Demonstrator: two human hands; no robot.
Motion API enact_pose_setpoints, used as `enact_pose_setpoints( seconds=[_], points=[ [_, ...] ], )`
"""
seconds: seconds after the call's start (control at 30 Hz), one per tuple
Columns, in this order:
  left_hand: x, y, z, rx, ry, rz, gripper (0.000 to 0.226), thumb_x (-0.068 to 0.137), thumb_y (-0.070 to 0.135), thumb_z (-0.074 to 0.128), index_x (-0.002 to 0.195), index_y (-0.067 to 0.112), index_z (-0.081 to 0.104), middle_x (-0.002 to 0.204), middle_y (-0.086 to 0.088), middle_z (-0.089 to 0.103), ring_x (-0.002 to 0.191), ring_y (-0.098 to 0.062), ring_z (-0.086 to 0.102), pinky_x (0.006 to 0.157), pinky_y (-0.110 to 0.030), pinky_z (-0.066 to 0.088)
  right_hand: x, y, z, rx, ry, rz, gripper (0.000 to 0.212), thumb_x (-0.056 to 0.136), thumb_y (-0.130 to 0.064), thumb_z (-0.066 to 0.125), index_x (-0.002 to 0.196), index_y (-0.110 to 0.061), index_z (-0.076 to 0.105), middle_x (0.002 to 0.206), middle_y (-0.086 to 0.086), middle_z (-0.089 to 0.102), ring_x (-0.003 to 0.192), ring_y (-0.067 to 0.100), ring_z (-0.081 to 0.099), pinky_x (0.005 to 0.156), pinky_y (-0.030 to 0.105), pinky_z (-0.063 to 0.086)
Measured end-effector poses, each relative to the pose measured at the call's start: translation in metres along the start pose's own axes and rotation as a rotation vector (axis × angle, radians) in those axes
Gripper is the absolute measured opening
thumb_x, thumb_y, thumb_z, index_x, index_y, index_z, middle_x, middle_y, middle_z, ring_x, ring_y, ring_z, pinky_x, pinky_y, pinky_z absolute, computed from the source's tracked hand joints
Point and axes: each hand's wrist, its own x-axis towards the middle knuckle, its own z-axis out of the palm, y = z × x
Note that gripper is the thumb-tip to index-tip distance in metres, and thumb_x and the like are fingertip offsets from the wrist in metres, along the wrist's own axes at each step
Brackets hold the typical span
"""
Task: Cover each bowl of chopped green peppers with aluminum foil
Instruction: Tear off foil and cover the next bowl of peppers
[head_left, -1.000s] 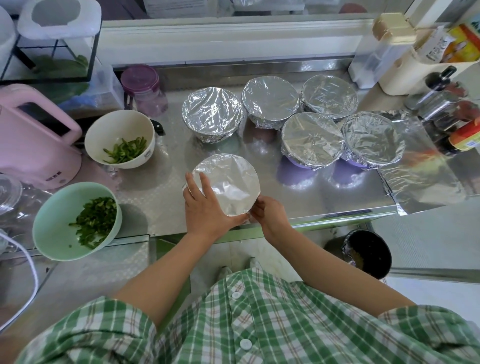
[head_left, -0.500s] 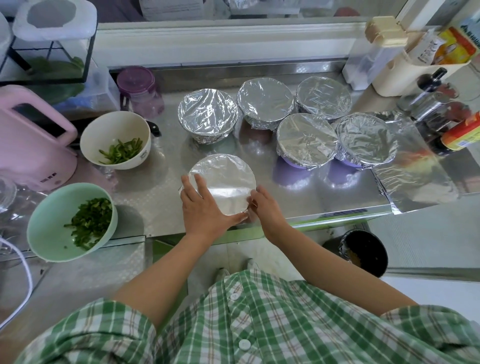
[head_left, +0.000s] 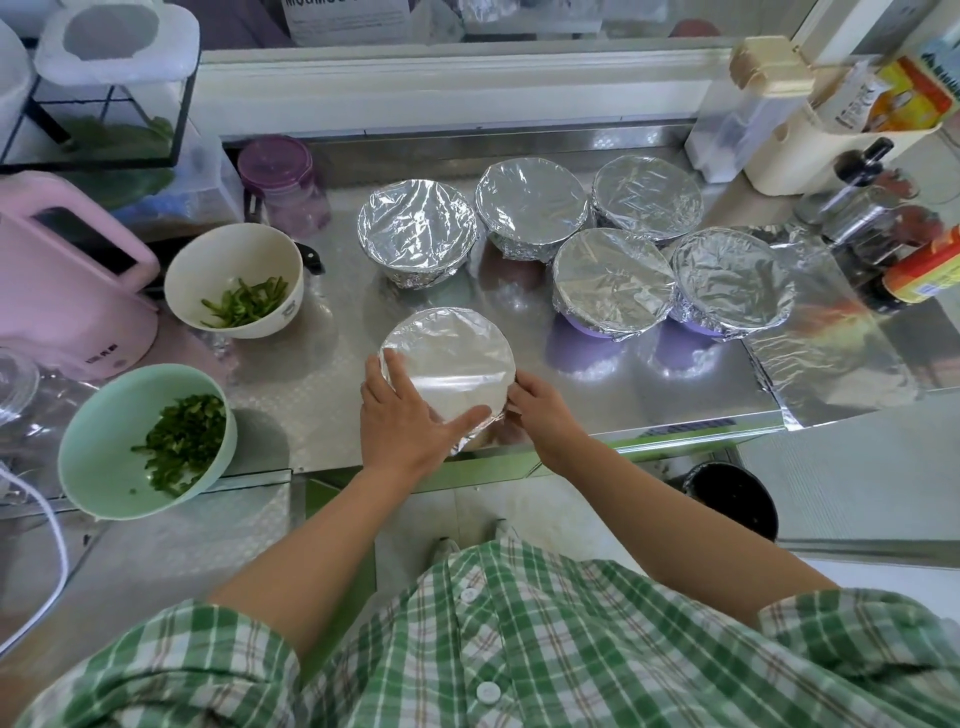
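Left hand (head_left: 400, 426) pressed flat on the round silver-foil-covered bowl (head_left: 449, 358), right hand (head_left: 545, 415) pinching its rim: light, thin-skinned, easily torn, so I'd crimp gently under the lip.

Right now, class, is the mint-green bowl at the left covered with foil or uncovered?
Uncovered: chopped green peppers show inside the mint-green bowl, and no foil lies over its rim.

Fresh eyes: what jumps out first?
Five foil-covered bowls cluster back right on the steel counter. At the front edge, the left hand presses and the right hand pinches foil on a sixth bowl. Left, a white bowl and a mint bowl of chopped peppers sit uncovered.
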Motion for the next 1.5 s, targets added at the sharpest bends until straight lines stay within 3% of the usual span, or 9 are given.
enact_pose_setpoints(
  seconds=[0.17,0.3,0.43,0.57,0.7,0.87,1.07,1.3,1.5],
  points=[
    [0.005,-0.028,-0.01,-0.04,0.143,-0.015,0.128,0.056,0.1,0.037,0.141,0.003,0.032,0.134,-0.015,0.046,0.119,-0.032,0.046,0.1,-0.045,0.043,0.014,-0.013,-0.008,-0.032,0.033,-0.064,0.028,0.1,-0.006,0.043,0.11,-0.019,0.065,0.088,0.004,0.066,0.08,0.018,0.056,0.08,0.033,0.047],
    [0.006,-0.033,-0.008,-0.09,0.024,0.116,0.14,0.043,0.096,0.053,0.149,0.012,0.018,0.159,-0.019,0.009,0.147,-0.033,0.011,0.119,-0.048,0.018,0.023,-0.023,-0.014,-0.055,0.109,-0.092,0.019,0.097,-0.009,0.055,0.114,-0.01,0.061,0.083,0.003,0.061,0.069,0.01,0.054,0.064,0.016,0.047],
    [0.009,-0.022,-0.003,-0.001,-0.145,0.193,0.158,0.034,0.098,0.05,0.156,0.015,-0.006,0.16,-0.02,-0.023,0.15,-0.034,-0.017,0.122,-0.049,-0.001,0.014,-0.018,-0.008,-0.086,0.121,-0.116,0.024,0.09,-0.002,0.05,0.098,-0.014,0.069,0.081,-0.002,0.068,0.078,0.019,0.061,0.081,0.034,0.052],
    [0.008,-0.019,-0.003,0.068,-0.144,0.152,0.162,0.03,0.099,0.045,0.156,0.012,-0.01,0.159,-0.02,-0.025,0.149,-0.038,-0.013,0.121,-0.048,0.0,-0.002,-0.001,-0.013,-0.183,0.097,-0.203,0.029,0.081,-0.014,0.053,0.092,-0.029,0.075,0.086,0.009,0.075,0.079,0.02,0.066,0.079,0.039,0.054],
    [0.007,-0.017,-0.004,0.091,-0.129,0.15,0.162,0.031,0.1,0.044,0.156,0.01,-0.007,0.16,-0.021,-0.021,0.149,-0.038,-0.009,0.121,-0.049,0.003,-0.004,0.0,-0.019,-0.008,0.203,-0.134,0.012,0.089,-0.012,0.066,0.096,-0.008,0.075,0.087,0.015,0.074,0.076,0.019,0.067,0.084,0.04,0.058],
    [0.005,-0.014,-0.004,0.096,-0.134,0.143,0.159,0.04,0.094,0.062,0.156,0.009,-0.007,0.16,-0.021,-0.021,0.149,-0.04,-0.008,0.121,-0.05,0.005,-0.009,0.004,-0.015,0.048,0.245,-0.093,0.015,0.088,-0.013,0.068,0.096,-0.002,0.075,0.084,0.012,0.074,0.07,0.015,0.066,0.068,0.025,0.057],
    [0.002,-0.01,-0.002,0.087,-0.109,0.104,0.155,0.047,0.088,0.068,0.156,0.009,-0.008,0.16,-0.022,-0.021,0.148,-0.041,-0.007,0.12,-0.051,0.009,-0.021,0.004,-0.008,0.177,0.158,-0.074,0.018,0.092,-0.007,0.061,0.105,-0.007,0.073,0.084,0.011,0.07,0.075,0.024,0.06,0.074,0.042,0.055],
    [-0.002,-0.012,-0.003,0.058,0.008,0.061,0.153,0.04,0.104,0.041,0.156,0.012,0.002,0.157,-0.024,0.01,0.143,-0.041,0.015,0.118,-0.052,0.018,-0.006,-0.01,-0.013,0.053,0.06,-0.067,0.032,0.096,-0.002,0.05,0.119,-0.015,0.069,0.099,0.033,0.067,0.078,0.028,0.053,0.074,0.042,0.047],
    [-0.001,-0.02,-0.004,0.097,-0.038,0.151,0.149,0.043,0.101,0.04,0.157,0.019,-0.009,0.159,-0.018,-0.029,0.147,-0.038,-0.023,0.12,-0.051,-0.006,0.001,-0.031,-0.002,-0.019,-0.039,-0.155,0.04,0.096,0.004,0.045,0.13,-0.011,0.058,0.096,0.002,0.067,0.075,0.008,0.063,0.07,0.019,0.053]
  ],
)
